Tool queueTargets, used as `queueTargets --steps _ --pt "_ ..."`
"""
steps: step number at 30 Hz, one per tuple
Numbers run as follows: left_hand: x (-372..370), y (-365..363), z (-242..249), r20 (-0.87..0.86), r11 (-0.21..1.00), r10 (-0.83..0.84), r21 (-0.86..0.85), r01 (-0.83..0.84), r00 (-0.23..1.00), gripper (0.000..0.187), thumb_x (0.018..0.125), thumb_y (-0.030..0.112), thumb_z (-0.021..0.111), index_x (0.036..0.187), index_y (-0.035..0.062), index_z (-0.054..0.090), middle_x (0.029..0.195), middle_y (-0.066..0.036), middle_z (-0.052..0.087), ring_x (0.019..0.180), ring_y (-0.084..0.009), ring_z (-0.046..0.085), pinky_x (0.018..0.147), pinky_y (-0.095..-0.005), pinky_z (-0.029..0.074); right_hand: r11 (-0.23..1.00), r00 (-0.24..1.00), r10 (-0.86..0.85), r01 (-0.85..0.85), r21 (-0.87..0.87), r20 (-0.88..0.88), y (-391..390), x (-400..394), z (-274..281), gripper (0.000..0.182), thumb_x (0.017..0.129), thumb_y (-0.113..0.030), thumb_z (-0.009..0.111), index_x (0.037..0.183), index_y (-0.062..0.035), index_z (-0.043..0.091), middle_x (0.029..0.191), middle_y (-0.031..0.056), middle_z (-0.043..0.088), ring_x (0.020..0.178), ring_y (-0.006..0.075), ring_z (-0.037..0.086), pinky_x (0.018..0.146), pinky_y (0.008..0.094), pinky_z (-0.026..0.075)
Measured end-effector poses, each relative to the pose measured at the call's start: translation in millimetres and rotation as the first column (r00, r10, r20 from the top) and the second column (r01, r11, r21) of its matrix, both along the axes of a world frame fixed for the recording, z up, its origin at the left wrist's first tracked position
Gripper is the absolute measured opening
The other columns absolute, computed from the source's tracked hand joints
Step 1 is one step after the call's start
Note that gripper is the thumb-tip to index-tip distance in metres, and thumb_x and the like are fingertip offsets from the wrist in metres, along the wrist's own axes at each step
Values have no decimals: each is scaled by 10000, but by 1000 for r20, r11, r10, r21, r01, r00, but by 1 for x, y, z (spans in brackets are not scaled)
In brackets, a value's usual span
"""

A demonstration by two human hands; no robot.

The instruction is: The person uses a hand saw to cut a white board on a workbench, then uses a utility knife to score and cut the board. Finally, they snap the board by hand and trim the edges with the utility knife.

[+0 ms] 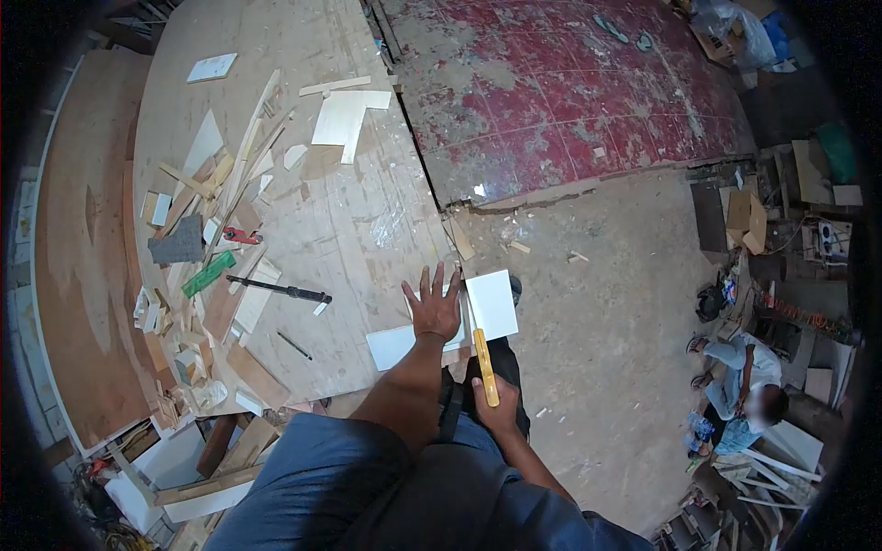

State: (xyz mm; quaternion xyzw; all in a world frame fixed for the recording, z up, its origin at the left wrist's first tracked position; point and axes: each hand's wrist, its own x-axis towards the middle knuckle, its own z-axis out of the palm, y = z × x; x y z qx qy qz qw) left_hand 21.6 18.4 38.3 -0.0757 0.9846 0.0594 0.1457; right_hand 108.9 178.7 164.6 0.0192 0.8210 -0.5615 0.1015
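Observation:
My left hand (435, 308) lies flat with fingers spread, pressing on white board pieces at the table's corner. A white board (395, 347) shows to the left of its wrist, partly hidden under the hand and forearm. My right hand (497, 400) is wrapped round the yellow handle of a saw (485, 367). Its thin blade points away from me, along the left edge of a white panel (492, 303). This panel juts out past the right edge of the wooden table (358, 220).
Wood offcuts (248, 184), a green strip (209, 274) and a black bar-like tool (280, 288) lie on the table's left. A pencil-like stick (294, 345) lies nearer me. Beyond the concrete floor (597, 340), a person (744, 386) sits at the right among stacked boards.

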Motion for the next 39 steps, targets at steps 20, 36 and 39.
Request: queueTargets --steps 20,36,39 --pt "1 -2 0 -65 983 93 162 -82 994 447 954 306 556 1396 240 563 1584 -91 310 1448 -321 276 1150 -528 202 982 953 -37 -21 189 301 -13 -24 92 287 913 -162 684 719 10 563 596 106 543 563 152 509 552 361 432" --pt "-2 -5 3 -75 974 126 198 -109 989 449 922 306 603 1361 221 564 1241 -58 516 1219 -245 443 1057 -445 288 960 920 -48 -65 272 388 -19 -37 96 230 895 -161 660 766 23 615 667 178 606 641 279 606 592 411 475" --pt "-3 -5 3 -51 964 144 234 -129 988 432 926 308 601 1345 213 562 1233 -58 517 1217 -252 445 1054 -445 292 947 935 -75 -42 319 347 -25 -42 78 242 892 -122 662 723 27 574 617 133 567 576 163 544 558 377 441"
